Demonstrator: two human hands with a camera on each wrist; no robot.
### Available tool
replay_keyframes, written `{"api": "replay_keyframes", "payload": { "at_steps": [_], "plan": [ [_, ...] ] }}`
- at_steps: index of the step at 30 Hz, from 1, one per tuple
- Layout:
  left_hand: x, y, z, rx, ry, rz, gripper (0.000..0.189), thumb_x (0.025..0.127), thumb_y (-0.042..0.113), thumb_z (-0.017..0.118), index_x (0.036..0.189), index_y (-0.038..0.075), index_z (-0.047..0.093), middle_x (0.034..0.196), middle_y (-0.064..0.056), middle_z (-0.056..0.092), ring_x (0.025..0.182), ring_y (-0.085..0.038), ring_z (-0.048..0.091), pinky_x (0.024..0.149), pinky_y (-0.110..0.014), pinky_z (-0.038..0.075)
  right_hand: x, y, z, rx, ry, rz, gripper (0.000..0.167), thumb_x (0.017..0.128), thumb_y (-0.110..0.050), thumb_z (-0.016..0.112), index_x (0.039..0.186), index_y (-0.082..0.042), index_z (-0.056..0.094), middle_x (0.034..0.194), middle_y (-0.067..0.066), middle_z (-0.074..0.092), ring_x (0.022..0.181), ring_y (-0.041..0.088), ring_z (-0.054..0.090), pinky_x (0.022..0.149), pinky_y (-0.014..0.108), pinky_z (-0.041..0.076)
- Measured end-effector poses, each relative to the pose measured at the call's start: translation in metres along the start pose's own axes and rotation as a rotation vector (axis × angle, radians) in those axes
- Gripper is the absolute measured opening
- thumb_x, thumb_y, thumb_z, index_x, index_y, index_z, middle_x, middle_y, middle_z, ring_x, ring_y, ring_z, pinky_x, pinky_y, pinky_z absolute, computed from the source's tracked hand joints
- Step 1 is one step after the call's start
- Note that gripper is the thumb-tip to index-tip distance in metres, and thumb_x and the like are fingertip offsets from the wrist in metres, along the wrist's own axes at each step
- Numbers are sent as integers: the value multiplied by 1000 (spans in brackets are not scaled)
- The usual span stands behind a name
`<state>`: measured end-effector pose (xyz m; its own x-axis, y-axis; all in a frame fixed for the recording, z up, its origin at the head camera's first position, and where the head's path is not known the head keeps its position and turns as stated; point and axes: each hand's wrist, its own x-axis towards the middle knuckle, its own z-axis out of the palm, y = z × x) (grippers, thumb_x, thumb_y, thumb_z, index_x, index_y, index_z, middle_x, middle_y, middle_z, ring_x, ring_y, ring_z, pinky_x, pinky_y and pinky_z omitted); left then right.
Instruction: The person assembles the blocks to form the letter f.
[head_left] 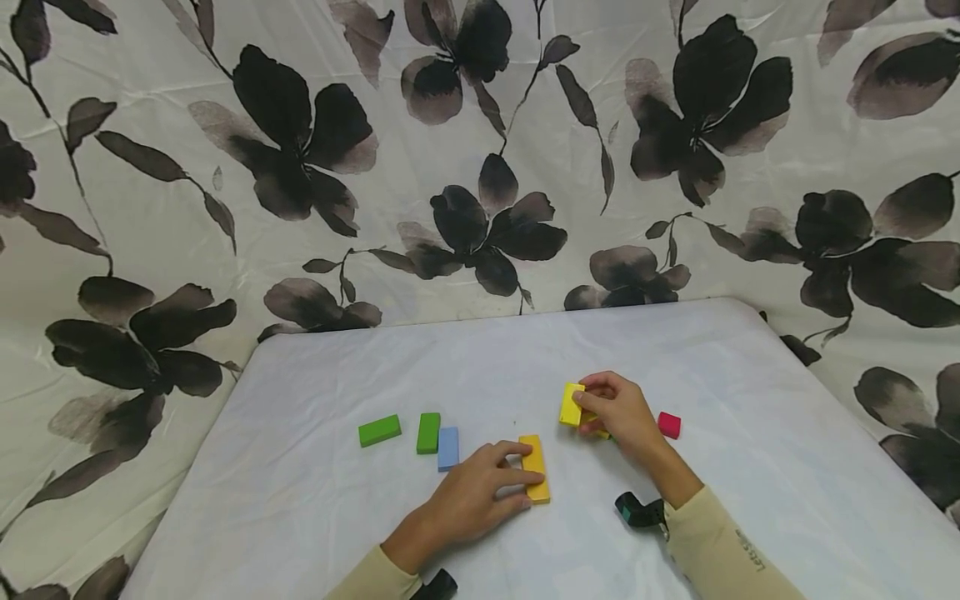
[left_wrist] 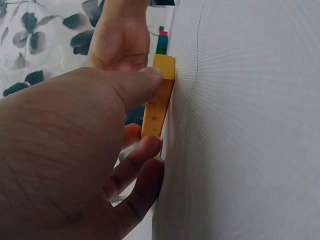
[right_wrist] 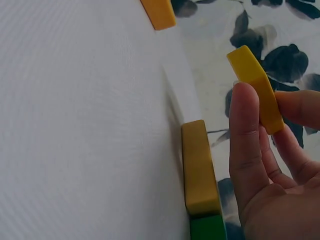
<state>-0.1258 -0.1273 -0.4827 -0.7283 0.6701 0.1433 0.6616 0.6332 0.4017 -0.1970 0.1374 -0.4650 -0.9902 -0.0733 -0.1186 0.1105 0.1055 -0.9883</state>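
My left hand (head_left: 480,487) lies over a long orange-yellow block (head_left: 536,479) flat on the table, its thumb and fingertips on it. In the left wrist view, the thumb lies near one end of that orange block (left_wrist: 162,95). My right hand (head_left: 618,414) pinches a yellow block (head_left: 571,405), raised off the table between thumb and fingers (right_wrist: 245,120). Below that hand, a second yellow block (right_wrist: 200,167) rests on the table, touching a green block (right_wrist: 207,228); in the head view the hand mostly hides both.
Left of my left hand lie a green block (head_left: 379,430), another green block (head_left: 428,433) and a light blue block (head_left: 447,448) beside it. A red block (head_left: 670,425) sits right of my right hand. Patterned cloth (head_left: 480,150) hangs behind the white table (head_left: 315,517).
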Motion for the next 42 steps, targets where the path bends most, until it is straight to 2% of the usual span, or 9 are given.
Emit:
{"api": "replay_keyframes", "payload": {
  "at_steps": [9, 14, 31, 42],
  "plan": [
    [2, 2, -1, 7, -14, -20, 33, 97, 43, 66, 128, 36, 69, 146, 7, 50, 127, -15, 50, 97, -36, 48, -2, 0, 10, -36, -50, -22, 38, 96, -18, 71, 126, 0, 56, 108, 14, 60, 84, 24, 65, 69, 36, 60],
    [1, 0, 0, 16, -17, -20, 33, 97, 43, 65, 129, 37, 69, 145, 6, 50, 126, -15, 50, 95, -35, 49, -1, 0, 14, -31, -70, -15, 34, 97, -14, 68, 125, 2, 56, 106, 14, 59, 84, 25, 64, 70, 39, 60],
    [2, 1, 2, -1, -10, -28, 33, 96, 43, 67, 128, 37, 69, 145, 7, 51, 127, -15, 50, 98, -36, 48, 2, 0, 30, -56, -79, -53, 32, 96, -18, 69, 122, -1, 59, 104, 14, 60, 83, 27, 65, 67, 37, 60],
    [1, -1, 2, 6, 6, 3, 32, 97, 42, 66, 128, 35, 70, 144, 5, 52, 126, -16, 51, 96, -35, 49, 6, 0, 37, -80, -89, -55, 28, 96, -17, 69, 119, -3, 61, 103, 14, 62, 85, 27, 63, 68, 37, 60]
  ]
}}
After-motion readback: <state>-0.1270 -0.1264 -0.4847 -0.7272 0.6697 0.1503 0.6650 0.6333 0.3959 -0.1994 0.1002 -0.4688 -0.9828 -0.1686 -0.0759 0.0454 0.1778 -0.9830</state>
